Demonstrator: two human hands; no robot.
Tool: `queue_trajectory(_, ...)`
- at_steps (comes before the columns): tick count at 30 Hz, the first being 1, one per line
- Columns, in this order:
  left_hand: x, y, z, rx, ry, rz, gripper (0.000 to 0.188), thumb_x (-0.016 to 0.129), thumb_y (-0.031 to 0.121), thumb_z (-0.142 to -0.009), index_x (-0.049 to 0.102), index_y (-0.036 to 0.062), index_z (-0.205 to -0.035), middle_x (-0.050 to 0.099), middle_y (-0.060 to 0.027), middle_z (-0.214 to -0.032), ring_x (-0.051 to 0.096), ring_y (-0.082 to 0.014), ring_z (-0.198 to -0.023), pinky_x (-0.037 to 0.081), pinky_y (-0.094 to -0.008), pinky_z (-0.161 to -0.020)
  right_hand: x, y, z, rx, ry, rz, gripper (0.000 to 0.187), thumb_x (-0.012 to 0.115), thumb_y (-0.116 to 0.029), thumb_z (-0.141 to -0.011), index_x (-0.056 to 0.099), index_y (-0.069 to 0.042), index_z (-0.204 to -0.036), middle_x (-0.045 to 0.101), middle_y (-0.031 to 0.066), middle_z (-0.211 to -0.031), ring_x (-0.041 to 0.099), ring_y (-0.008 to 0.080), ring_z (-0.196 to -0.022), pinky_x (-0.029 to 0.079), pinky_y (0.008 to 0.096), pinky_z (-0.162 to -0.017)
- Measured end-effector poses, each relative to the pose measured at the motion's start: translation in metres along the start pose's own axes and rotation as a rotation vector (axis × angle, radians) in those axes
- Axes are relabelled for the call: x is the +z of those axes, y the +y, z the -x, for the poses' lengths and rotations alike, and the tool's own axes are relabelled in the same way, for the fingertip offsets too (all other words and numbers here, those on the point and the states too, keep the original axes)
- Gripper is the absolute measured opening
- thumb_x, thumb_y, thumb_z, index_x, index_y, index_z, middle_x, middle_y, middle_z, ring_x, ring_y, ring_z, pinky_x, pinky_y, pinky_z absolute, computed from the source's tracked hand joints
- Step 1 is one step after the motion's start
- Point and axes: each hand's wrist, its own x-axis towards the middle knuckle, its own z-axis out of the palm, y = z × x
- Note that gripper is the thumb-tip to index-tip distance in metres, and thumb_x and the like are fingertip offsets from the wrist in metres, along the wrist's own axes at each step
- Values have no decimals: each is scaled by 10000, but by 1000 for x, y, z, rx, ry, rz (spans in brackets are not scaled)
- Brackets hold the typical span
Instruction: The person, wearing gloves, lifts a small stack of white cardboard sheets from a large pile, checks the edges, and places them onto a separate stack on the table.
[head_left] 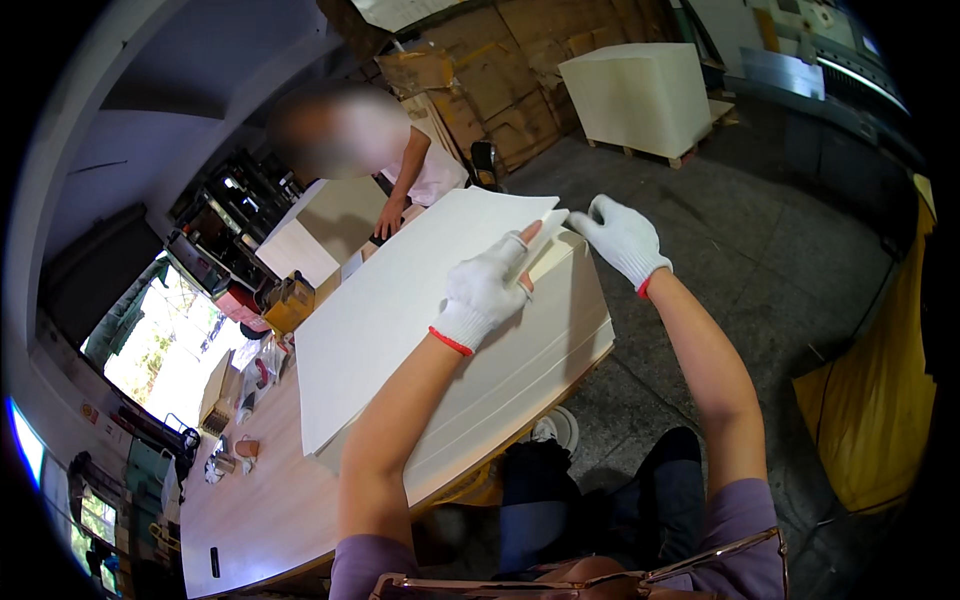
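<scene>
A tall stack of large white paperboard sheets [390, 290] lies on the table in front of me. My left hand [482, 290], in a white glove with a red cuff, is closed on the right edge of the upper sheets. Its bare fingertips stick out of the glove, and the edge is raised a little above the sheets below. At the stack's far right corner is my right hand [625, 243], gloved the same way. Its fingers reach toward the lifted corner, thumb apart from them, with the tips at or just beside the paper.
The wooden table [270, 510] carries a small dark object [214, 562], a brown cup [246, 448] and loose clutter. Across it, a person [405, 175] rests a hand by another white stack [318, 232]. A white block on a pallet [640, 100] stands behind; yellow sheeting [875, 400] hangs right.
</scene>
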Motion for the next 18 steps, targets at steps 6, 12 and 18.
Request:
queue_trajectory(6, 4, -8, -3, -62, -74, -10, 372, 629, 253, -900, 667, 172, -1261, 718, -141, -1072, 699, -374, -941, 552, -472, -824, 0, -5, -2, -198, -214, 215, 563, 531, -632, -945, 689, -93, -972, 733, 166, -952, 700, 366, -926, 527, 464, -796)
queue_trajectory(12, 9, -18, -23, -98, -138, -78, 380, 637, 284, -942, 666, 188, -1308, 720, -150, -1139, 693, -360, -1012, 543, -439, -872, -3, -7, -9, -393, -158, 308, 509, 561, -581, -934, 723, -102, -982, 729, 160, -889, 707, 356, -821, 548, 455, -718)
queue_trajectory(18, 8, -18, -24, -197, -191, 112, 443, 649, 269, -972, 617, 210, -1410, 713, -162, -1213, 676, -348, -1101, 516, -409, -943, 2, -14, -18, -468, -43, 72, 512, 507, -537, -998, 689, -60, -1041, 736, 164, -925, 707, 361, -871, 545, 444, -766)
